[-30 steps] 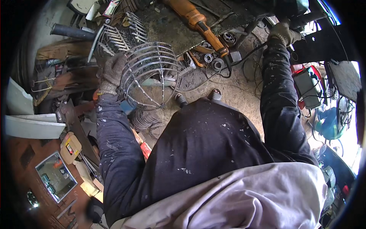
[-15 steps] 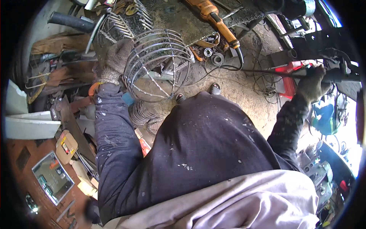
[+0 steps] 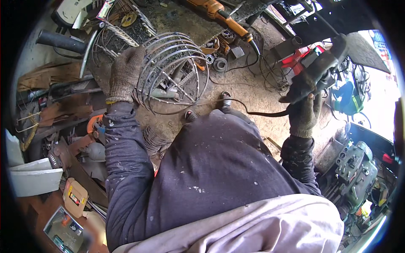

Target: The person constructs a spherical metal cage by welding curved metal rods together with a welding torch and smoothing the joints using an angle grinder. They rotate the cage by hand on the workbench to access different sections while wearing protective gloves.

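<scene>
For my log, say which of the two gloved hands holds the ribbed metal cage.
The left hand, on the metal cage; the right hand holds a dark object.

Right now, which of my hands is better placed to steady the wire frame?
Probably your left hand: it's up against the wire frame, while your right hand is well away, holding a dark object.

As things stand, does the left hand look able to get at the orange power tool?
Probably not easily: the left hand appears to hold the round metal cage, which, in this view, lies between that hand and the orange power tool.
</scene>
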